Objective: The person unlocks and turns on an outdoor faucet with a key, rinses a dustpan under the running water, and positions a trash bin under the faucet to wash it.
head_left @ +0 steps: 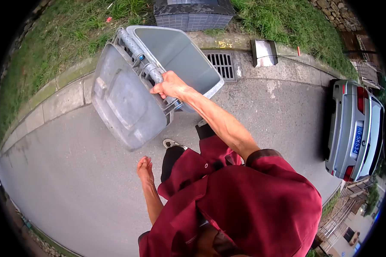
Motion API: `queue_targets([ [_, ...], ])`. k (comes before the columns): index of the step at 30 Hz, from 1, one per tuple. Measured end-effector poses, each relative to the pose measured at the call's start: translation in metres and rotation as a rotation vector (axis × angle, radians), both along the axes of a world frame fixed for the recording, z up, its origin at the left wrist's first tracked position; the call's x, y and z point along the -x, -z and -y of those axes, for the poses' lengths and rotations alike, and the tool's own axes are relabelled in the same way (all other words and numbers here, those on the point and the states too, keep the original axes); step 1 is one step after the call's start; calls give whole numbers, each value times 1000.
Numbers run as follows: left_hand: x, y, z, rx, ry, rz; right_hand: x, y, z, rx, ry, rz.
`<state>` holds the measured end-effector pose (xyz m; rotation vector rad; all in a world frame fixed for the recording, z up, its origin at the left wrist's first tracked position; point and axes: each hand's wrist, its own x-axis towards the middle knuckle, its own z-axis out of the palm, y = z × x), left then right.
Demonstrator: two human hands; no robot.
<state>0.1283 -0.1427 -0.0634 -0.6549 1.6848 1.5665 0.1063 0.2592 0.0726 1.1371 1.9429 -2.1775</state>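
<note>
A grey wheeled bin (176, 47) stands by the kerb with its mouth facing up and its inner walls showing. Its grey lid (126, 100) hangs open on the near left side. My right hand (170, 85) reaches forward and is closed round the bin's handle bar (152, 70) next to the lid hinge. Lower left, my left hand (145, 168) hangs over the road beside my leg, apart from the bin. Its fingers are loosely curled together, and I see nothing in them.
Right of the bin are a drain grate (221, 65) and a metal dustpan (265, 53) with a long handle at the kerb. A tiled block (193, 17) stands behind. A silver car (354, 130) is parked at right. Grass (64, 47) borders the stone kerb (64, 98).
</note>
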Motion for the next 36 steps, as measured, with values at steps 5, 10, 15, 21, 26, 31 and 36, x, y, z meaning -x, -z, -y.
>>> queue_targets([
  [5,-23,11,-61,110,-7,152,-87,77,-102,77,34,23],
  [10,-38,28,-126,146,99,174,-156,144,-189,134,101,104],
  [15,-40,22,-188,150,196,106,-198,202,-220,246,151,38],
  [21,-35,25,-222,152,197,94,-237,268,-261,106,273,322],
  [26,-28,44,-209,188,188,128,-238,263,-255,4,270,334],
  [31,5,71,-193,350,103,80,-221,280,-260,-570,197,500],
  [36,77,148,-145,526,80,31,-211,294,-267,-731,127,700],
])
